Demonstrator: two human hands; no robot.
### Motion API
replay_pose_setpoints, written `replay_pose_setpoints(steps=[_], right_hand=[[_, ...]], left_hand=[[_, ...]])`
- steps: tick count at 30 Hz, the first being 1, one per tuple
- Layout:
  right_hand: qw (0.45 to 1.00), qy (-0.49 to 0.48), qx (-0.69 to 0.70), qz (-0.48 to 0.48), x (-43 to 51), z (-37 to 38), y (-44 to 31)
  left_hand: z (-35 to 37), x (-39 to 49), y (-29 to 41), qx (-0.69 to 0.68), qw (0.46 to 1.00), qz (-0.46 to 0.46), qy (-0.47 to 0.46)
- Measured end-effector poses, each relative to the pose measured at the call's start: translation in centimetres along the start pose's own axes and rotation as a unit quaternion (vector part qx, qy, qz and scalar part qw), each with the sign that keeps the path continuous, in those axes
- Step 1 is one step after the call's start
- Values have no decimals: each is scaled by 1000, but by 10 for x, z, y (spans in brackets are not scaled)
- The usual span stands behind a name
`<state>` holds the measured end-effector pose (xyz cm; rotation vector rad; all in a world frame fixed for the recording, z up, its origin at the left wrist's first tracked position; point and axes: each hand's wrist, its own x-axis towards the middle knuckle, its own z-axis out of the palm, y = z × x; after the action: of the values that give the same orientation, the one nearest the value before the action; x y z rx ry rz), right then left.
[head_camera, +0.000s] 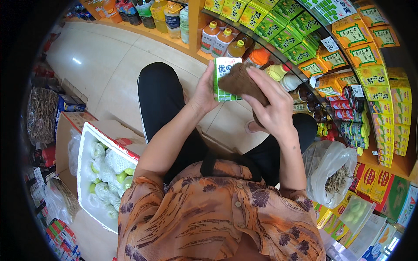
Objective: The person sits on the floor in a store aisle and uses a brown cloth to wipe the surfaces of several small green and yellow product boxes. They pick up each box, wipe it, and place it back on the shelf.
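In front of my knees, my left hand [205, 89] grips a white and green drink carton [223, 67] by its left side. The carton bears printed writing and a pattern of green squares. My right hand [272, 99] holds a brown cloth [240, 78] and presses it over the carton's right part, which it hides. A loose end of the cloth hangs below my right palm. Beyond the carton, bottles with yellow caps [219, 40] stand on the lower shelf.
Shelves of green tea boxes [290, 29] and orange boxes [359, 40] curve around my right. A plastic bag of dried stalks [329, 173] stands by my right hip. At my left, a white foam box [85, 160] holds net-wrapped green fruit [109, 176]. Tiled floor [111, 55] lies ahead.
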<state>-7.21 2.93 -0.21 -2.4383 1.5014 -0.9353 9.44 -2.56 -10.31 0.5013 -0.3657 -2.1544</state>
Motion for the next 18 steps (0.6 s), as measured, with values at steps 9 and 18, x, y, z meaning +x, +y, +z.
replay_pose_setpoints(steps=[9,18], right_hand=[[986,-160,-49,-12,-44,20,-25],[988,-126,87,36,-58,-11,-8]], left_hand=[[-22,9,-6,-12,1000,2,-29],[-15,5,-6,15,1000,9,2]])
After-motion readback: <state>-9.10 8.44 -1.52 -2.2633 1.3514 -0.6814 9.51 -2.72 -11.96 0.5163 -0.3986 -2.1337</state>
